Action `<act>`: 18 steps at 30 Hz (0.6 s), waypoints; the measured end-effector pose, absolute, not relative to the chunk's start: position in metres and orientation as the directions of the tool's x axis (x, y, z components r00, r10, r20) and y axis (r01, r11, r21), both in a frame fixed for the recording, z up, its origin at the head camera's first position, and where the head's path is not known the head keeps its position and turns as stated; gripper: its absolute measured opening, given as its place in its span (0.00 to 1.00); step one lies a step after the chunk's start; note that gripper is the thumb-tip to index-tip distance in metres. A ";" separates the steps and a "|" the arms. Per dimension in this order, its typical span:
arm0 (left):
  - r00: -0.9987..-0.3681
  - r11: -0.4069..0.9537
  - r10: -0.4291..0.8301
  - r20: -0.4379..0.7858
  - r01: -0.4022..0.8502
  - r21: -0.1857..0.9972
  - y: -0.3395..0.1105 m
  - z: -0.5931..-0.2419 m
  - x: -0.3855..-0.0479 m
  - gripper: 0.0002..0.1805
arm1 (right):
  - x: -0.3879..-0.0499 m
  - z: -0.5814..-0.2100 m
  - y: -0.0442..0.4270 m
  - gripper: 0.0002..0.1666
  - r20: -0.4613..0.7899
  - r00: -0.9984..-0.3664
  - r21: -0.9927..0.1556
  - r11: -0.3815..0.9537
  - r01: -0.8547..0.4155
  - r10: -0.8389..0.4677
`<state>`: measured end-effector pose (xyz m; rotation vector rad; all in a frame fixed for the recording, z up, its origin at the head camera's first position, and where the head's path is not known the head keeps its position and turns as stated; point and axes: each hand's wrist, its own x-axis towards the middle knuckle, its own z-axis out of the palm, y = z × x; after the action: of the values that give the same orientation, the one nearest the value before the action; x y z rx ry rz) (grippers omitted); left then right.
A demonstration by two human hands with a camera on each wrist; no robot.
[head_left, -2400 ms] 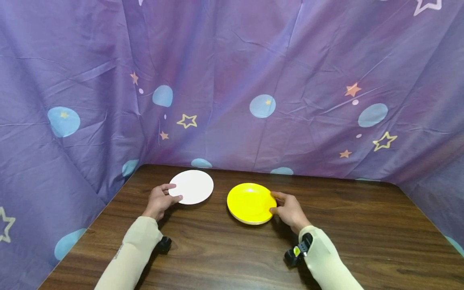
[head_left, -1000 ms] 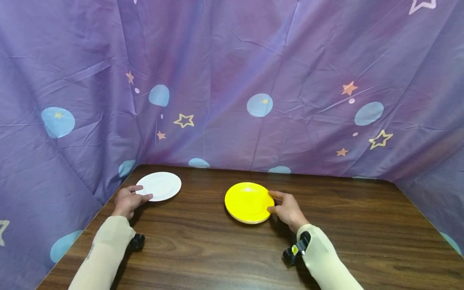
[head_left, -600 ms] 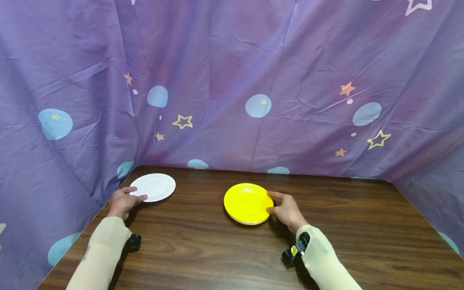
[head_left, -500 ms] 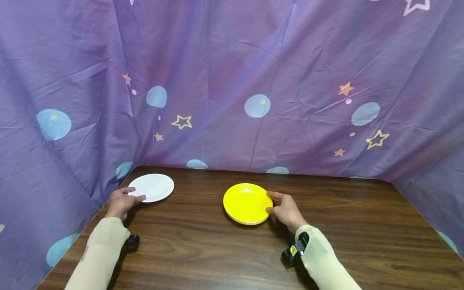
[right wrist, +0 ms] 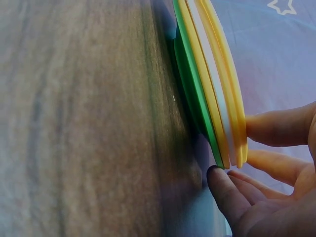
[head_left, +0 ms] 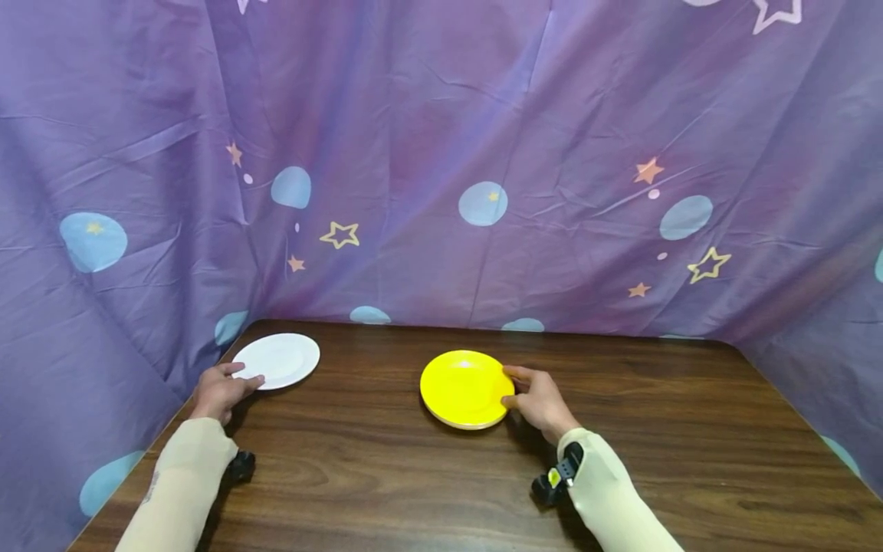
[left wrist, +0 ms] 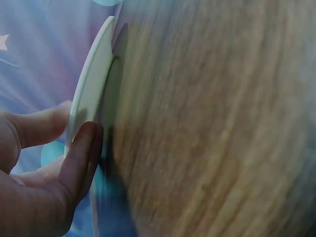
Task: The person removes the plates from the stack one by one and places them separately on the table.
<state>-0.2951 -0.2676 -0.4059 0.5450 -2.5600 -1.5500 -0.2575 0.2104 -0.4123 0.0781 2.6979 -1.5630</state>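
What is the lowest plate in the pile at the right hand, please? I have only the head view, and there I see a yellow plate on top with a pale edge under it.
Observer: It is green. The right wrist view shows a green plate at the bottom of the pile, below the yellow plate.
Operator: Thank you. And the left hand, does some part of it reach under the white plate? From above I cannot see this.
Observer: Yes. In the left wrist view, a fingertip lies at the underside of that plate, near the rim.
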 end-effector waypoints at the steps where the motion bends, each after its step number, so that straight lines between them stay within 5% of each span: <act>1: -0.934 0.410 -0.342 -0.100 -0.244 0.879 -0.269 -0.405 -0.295 0.35 | -0.258 -0.412 0.210 0.36 -0.048 -0.998 -0.863 0.502 0.059 0.034; 18: -0.956 0.463 -0.287 -0.059 -0.192 0.865 -0.277 -0.396 -0.290 0.41 | -0.258 -0.412 0.210 0.36 -0.067 -0.997 -0.859 0.506 0.078 0.041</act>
<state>-0.2896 -0.2774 -0.3962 0.4273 -2.6051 -1.5212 -0.2576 0.2104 -0.4124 0.1061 2.6934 -1.5387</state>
